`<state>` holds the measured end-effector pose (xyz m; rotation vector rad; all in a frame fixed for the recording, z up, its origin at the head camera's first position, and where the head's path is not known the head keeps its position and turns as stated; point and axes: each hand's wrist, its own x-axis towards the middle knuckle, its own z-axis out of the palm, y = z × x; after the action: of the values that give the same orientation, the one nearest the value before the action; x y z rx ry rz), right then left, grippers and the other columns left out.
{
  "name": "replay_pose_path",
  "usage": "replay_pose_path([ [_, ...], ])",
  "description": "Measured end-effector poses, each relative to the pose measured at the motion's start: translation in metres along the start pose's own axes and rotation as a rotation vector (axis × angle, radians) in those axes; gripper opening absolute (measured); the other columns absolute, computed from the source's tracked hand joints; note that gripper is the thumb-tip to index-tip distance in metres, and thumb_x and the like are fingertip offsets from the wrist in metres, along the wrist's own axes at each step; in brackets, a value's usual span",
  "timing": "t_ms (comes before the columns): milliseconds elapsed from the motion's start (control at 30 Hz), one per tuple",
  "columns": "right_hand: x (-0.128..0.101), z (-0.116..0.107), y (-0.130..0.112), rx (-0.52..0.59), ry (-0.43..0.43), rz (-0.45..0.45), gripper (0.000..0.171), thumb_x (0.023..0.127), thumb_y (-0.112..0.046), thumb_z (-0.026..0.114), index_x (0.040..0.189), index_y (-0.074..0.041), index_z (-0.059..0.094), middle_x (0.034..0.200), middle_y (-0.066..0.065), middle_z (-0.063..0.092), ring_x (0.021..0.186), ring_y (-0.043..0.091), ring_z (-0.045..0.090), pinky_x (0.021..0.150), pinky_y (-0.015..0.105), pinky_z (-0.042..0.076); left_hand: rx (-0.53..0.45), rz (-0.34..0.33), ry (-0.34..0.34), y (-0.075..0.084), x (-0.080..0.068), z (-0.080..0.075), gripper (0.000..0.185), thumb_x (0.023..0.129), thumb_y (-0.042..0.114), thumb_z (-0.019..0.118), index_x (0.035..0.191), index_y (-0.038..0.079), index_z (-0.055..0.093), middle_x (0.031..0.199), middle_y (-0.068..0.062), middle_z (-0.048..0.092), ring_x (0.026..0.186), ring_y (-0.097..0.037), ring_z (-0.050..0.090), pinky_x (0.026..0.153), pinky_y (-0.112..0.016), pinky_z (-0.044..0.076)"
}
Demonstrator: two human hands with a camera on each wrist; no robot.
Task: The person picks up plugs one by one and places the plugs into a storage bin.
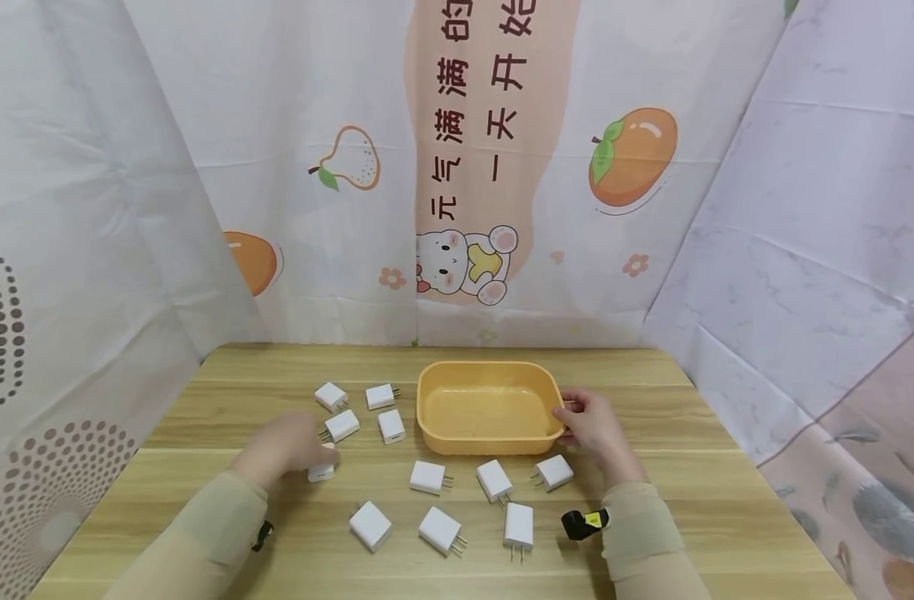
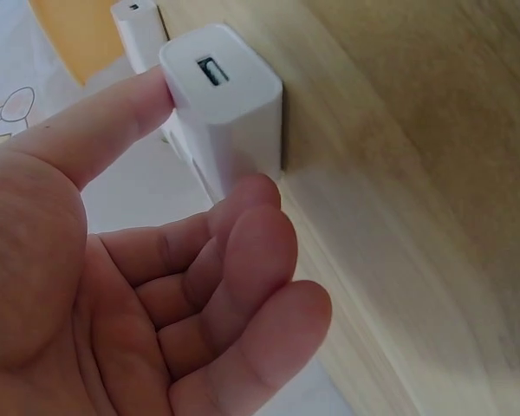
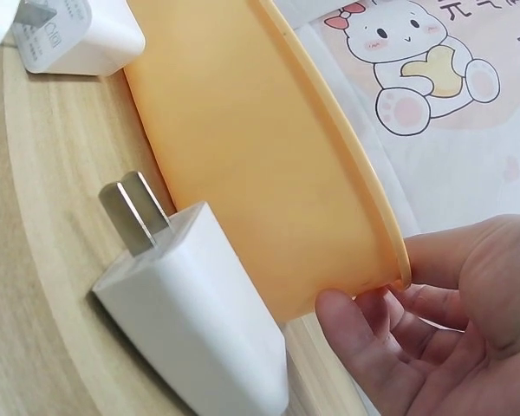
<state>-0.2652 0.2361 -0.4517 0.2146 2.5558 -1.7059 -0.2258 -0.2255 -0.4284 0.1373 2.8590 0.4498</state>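
Observation:
On the left of the table, my left hand [image 1: 287, 442] holds a white USB charger [image 1: 321, 473] between thumb and fingers. In the left wrist view, the thumb meets one side of this charger [image 2: 243, 130], while the curled fingertips [image 2: 260, 251] lie at its lower edge. Its USB port faces up in that view. A yellow plastic basin [image 1: 490, 448] stands at the back centre with nothing in it. My right hand [image 1: 593, 425] grips its right end by the rim, and the right wrist view shows the thumb against the basin's outer wall [image 3: 260, 147].
Several white chargers lie scattered on the wooden table, including one [image 1: 380, 397] left of the basin, one [image 1: 554, 472] in front of it and one [image 1: 519, 527] nearer the front. A black and yellow wrist strap piece [image 1: 584, 523] sits beside my right wrist. Printed curtains [image 1: 337, 250] enclose the table.

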Motion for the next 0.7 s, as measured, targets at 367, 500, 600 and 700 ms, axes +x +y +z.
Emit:
replay_pose_path([
  [367, -0.0002, -0.0010, 0.0011, -0.001, 0.000, 0.014, 0.041, 0.100, -0.005, 0.064, 0.139, 0.003, 0.055, 0.111, 0.019, 0.055, 0.080, 0.026, 0.067, 0.072, 0.044, 0.061, 0.028, 0.005, -0.011, -0.0009, 0.0037, 0.0043, 0.032, 0.079, 0.034, 0.081, 0.085, 0.008, 0.064, 0.077, -0.004, 0.058, 0.068, -0.021, 0.054, 0.059, -0.037, 0.046],
  [500, 0.0011, -0.0008, 0.0022, 0.012, -0.003, 0.006, 0.042, 0.099, -0.005, 0.064, 0.139, 0.004, 0.054, 0.111, 0.019, 0.055, 0.081, 0.028, 0.067, 0.073, 0.045, 0.061, 0.028, 0.022, 0.010, -0.0034, 0.0050, 0.0071, 0.032, 0.077, 0.029, 0.081, 0.091, 0.005, 0.066, 0.082, -0.005, 0.060, 0.071, -0.022, 0.054, 0.063, -0.039, 0.047],
  [600, 0.0010, -0.0008, 0.0020, 0.024, -0.005, 0.009, 0.042, 0.099, -0.005, 0.064, 0.139, 0.004, 0.054, 0.111, 0.019, 0.056, 0.083, 0.031, 0.067, 0.074, 0.047, 0.061, 0.019, 0.031, 0.018, -0.0047, 0.0050, 0.0080, 0.029, 0.077, 0.026, 0.081, 0.089, 0.005, 0.065, 0.080, -0.005, 0.059, 0.069, -0.022, 0.054, 0.062, -0.038, 0.047],
  [700, 0.0006, -0.0010, 0.0015, 0.028, -0.002, 0.019, 0.041, 0.100, -0.005, 0.063, 0.139, 0.003, 0.055, 0.112, 0.019, 0.056, 0.085, 0.031, 0.067, 0.074, 0.047, 0.061, 0.013, 0.045, 0.022, -0.0051, 0.0036, 0.0082, 0.025, 0.076, 0.023, 0.082, 0.081, 0.007, 0.062, 0.074, -0.004, 0.058, 0.064, -0.021, 0.053, 0.057, -0.036, 0.045],
])
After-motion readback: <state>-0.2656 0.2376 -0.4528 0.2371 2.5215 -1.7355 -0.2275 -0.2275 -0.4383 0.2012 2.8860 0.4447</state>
